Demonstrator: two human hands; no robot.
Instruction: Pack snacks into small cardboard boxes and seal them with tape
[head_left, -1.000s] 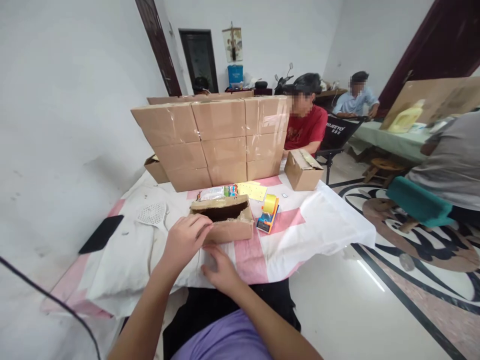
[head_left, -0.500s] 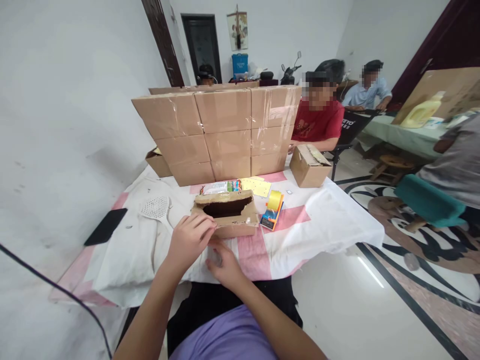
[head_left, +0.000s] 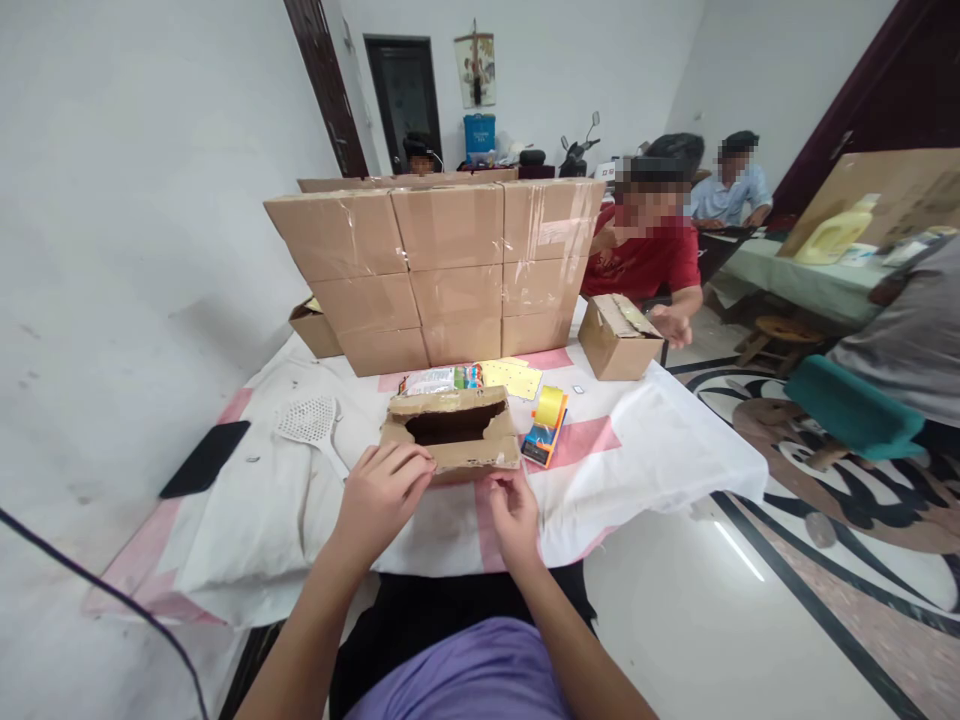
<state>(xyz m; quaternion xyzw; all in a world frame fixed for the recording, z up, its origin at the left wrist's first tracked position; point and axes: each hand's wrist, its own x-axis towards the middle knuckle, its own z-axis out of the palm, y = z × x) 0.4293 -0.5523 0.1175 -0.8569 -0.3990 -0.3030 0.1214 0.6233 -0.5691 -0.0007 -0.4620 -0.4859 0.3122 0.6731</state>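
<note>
In front of me on the cloth stands a small brown cardboard box (head_left: 474,458), its top gaping in a ragged dark opening. My left hand (head_left: 386,495) grips its front left corner, fingers bent over the edge. At the lower right front corner is my right hand (head_left: 516,512), fingers curled and pinched against the box; whatever lies between them is hidden. Just right of the box is an orange and blue tape dispenser (head_left: 545,430) with a yellow roll. A white perforated skimmer (head_left: 307,420) lies to the left.
Taped cardboard boxes (head_left: 450,285) form a wall behind, beside another closed box (head_left: 621,345). A colourful packet (head_left: 442,380) and yellow dotted sheets (head_left: 516,380) lie before them. A black flat object (head_left: 204,460) rests at left. A person in red (head_left: 637,265) sits across the table.
My right hand has moved right along the box's front, from beside my left hand to the right corner. The person in red has leaned and brought a hand beside the closed box.
</note>
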